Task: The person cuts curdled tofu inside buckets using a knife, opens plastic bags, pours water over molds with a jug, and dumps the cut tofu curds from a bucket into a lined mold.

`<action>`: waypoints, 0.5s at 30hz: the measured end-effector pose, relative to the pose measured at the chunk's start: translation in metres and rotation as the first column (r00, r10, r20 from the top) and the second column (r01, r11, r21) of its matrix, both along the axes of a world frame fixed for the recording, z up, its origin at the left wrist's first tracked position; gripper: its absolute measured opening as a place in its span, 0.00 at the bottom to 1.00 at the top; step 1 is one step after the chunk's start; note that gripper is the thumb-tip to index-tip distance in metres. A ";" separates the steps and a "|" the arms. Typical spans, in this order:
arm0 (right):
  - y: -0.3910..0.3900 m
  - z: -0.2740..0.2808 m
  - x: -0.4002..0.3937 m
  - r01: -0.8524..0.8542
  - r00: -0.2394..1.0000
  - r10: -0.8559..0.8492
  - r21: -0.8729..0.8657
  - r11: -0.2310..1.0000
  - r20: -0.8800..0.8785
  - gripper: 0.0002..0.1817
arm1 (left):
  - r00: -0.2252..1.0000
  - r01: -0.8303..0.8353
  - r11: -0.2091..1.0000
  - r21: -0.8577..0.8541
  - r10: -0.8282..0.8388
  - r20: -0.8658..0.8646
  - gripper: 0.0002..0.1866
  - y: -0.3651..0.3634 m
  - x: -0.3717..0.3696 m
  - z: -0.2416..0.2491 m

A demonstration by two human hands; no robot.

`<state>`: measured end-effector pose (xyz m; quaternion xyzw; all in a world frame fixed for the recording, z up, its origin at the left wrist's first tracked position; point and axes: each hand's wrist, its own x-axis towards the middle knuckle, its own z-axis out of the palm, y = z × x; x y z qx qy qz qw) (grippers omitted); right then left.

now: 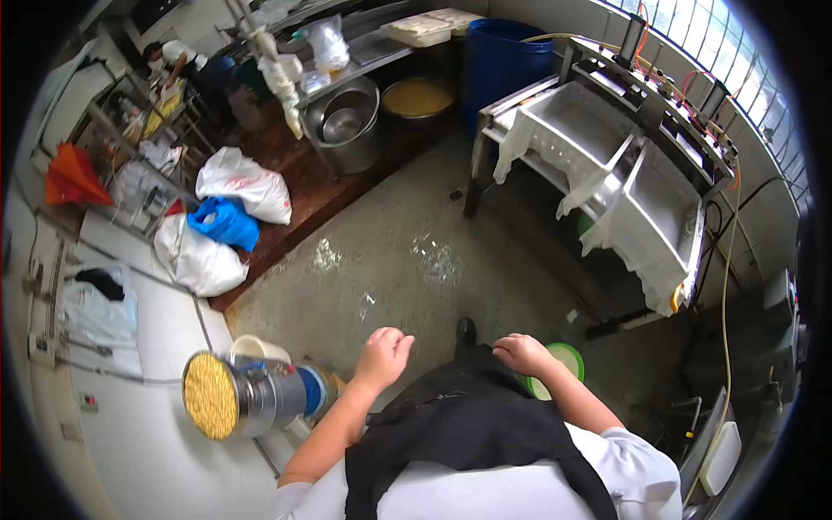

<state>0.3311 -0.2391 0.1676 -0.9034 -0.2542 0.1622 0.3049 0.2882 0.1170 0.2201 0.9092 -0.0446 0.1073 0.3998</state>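
Observation:
My left hand [386, 357] is raised in front of my body, its fingers loosely curled, and I see nothing in it. Across from it, my right hand [523, 355] hovers with fingers bent together, also with nothing visible in its grasp. Both hands are apart from any object. Below my right forearm, partly covered by it, is a green-rimmed bucket [568, 360] with pale contents. Left of my left arm stands a metal cylinder machine [273, 400] whose open top is full of yellow grains [208, 396], possibly soybeans. A black apron [468, 425] covers my front.
Wet grey floor [373, 251] lies ahead. To the right, a metal press frame [472, 178] bears two cloth-lined white trays [663, 204]. A blue barrel [507, 69], steel pot [360, 147] and white sacks [243, 184] stand farther off. A co-worker [186, 61] is at the back left.

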 end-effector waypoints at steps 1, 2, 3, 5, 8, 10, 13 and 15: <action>-0.003 -0.002 0.029 0.016 1.000 -0.016 0.005 1.000 0.003 0.16 | 1.000 0.016 1.000 0.005 -0.016 0.003 0.11 0.004 0.025 0.000; -0.004 -0.001 0.057 0.008 1.000 -0.009 -0.057 0.998 -0.017 0.17 | 0.997 -0.040 0.997 0.063 0.044 -0.060 0.11 0.012 0.047 -0.001; -0.003 0.004 0.082 -0.002 0.999 -0.003 -0.119 0.993 -0.040 0.17 | 0.987 -0.092 0.988 0.124 0.107 -0.120 0.11 0.020 0.067 -0.001; 0.001 0.025 0.137 0.017 0.999 -0.023 -0.161 0.987 -0.037 0.18 | 0.982 -0.087 0.986 0.144 0.109 -0.152 0.11 0.036 0.107 -0.003; 0.005 0.047 0.209 0.028 0.995 -0.031 -0.029 0.999 -0.096 0.18 | 0.984 -0.084 0.988 0.126 0.102 -0.145 0.10 0.042 0.165 0.002; 0.012 0.056 0.253 0.014 0.997 -0.018 -0.042 0.999 -0.076 0.18 | 0.996 -0.090 0.988 0.123 0.091 -0.008 0.09 0.044 0.198 0.000; 0.036 0.062 0.321 -0.026 0.999 0.026 0.009 1.000 -0.027 0.18 | 0.963 -0.110 0.991 0.072 0.124 -0.240 0.11 0.050 0.247 0.007; 0.059 0.071 0.363 -0.058 0.998 0.060 0.064 0.996 -0.033 0.18 | 0.967 -0.103 0.993 0.063 0.115 -0.226 0.11 0.060 0.283 -0.002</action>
